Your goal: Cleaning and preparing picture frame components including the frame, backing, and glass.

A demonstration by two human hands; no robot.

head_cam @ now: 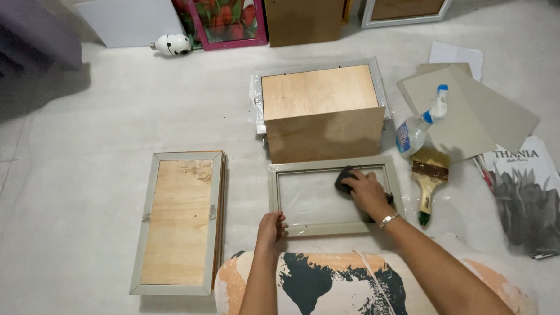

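Note:
A grey picture frame (330, 167) with a glass pane lies flat on the floor in front of me. My right hand (367, 190) presses a dark cloth (344, 179) onto the glass near the frame's upper right. My left hand (270, 228) grips the frame's lower left edge, holding it steady.
A face-down frame with a wooden back (180, 220) lies to the left. A stack of frames and wooden boards (320, 109) sits just beyond. To the right are a spray bottle (418, 126), a paintbrush (428, 182), grey card sheets (477, 110) and a printed picture (529, 198). More frames lean at the back wall.

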